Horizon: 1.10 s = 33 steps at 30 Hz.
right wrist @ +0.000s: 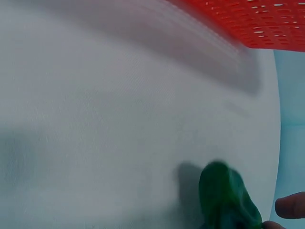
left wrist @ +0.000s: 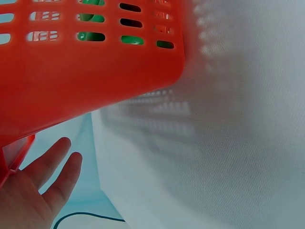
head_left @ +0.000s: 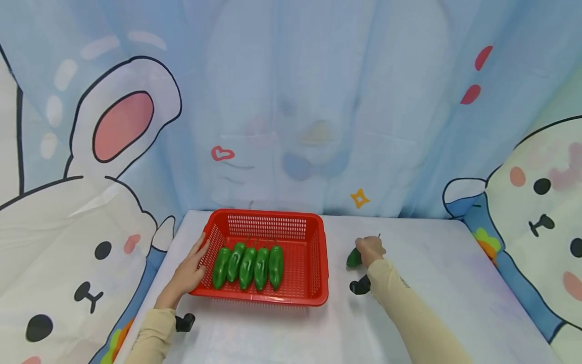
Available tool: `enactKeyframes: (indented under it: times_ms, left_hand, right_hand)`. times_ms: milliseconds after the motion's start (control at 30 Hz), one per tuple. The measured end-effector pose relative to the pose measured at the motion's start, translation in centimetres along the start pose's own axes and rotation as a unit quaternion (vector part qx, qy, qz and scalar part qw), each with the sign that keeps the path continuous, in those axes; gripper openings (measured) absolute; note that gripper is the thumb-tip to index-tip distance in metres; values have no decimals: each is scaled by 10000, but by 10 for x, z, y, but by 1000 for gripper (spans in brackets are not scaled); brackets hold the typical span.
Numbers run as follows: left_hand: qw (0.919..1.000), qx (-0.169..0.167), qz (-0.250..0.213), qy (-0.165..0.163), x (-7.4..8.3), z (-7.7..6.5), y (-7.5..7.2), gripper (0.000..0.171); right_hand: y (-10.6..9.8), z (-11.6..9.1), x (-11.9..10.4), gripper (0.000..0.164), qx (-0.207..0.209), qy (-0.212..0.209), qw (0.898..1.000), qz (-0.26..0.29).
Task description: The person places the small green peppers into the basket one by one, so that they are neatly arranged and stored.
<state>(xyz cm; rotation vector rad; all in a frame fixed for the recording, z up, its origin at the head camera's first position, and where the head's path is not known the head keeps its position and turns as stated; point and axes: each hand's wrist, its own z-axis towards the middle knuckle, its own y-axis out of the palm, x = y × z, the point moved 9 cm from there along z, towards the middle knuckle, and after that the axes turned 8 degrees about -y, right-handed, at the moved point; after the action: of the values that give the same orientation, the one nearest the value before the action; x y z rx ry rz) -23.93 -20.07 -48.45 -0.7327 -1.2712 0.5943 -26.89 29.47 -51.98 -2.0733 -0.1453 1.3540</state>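
A red plastic basket with slotted walls sits on the white table; several green peppers lie side by side in its left half. My left hand rests against the basket's left side, its fingers extended along the rim. In the left wrist view, two fingers stand straight beside the red wall. Right of the basket, my right hand grips another green pepper from above, the stem poking out beyond the knuckles. In the right wrist view, the lower end of that pepper shows near the fingertips.
The white table extends to the right of the basket. Behind it hangs a light blue curtain printed with cartoon animals, and similar cloth covers both sides.
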Motion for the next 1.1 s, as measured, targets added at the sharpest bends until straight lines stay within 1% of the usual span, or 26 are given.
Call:
enactKeyframes:
  times_ms: [67, 167, 300, 500, 633, 733, 900, 1000, 1100]
  left_hand:
    - [10000, -16, 18, -3, -1, 1, 0, 69]
    - [10000, -34, 32, -20, -2, 1, 1, 69]
    - [10000, -30, 26, -24, -3, 1, 3, 69]
    - [9999, -55, 72, -74, -6, 3, 2, 69]
    - [10000, -54, 46, -50, -4, 2, 2, 69]
    - [10000, -45, 18, -28, -3, 1, 1, 69]
    - [10000, -63, -20, 7, -3, 1, 2, 69]
    - [10000, -28, -17, 51, -2, 1, 2, 69]
    - [10000, 9, 3, 92, -1, 0, 1, 69]
  right_hand:
    - [1, 1, -1, 53, -16, -138, 9998, -106]
    - [1, 2, 2, 55, 8, -308, 9995, -113]
    - [-2, 2, 6, 54, 150, -465, 9988, 87]
    - [-4, 4, 9, 53, 305, -493, 9981, 222]
    - [-9, 1, 9, 58, 488, -523, 9962, 493]
    - [-13, -1, 11, 61, 549, -382, 9948, 766]
    - [-14, -3, 19, 61, 549, 117, 9923, 1107]
    - [-14, -3, 22, 59, 623, 356, 9873, 1420]
    - [-14, -2, 24, 58, 644, 536, 9791, 1851]
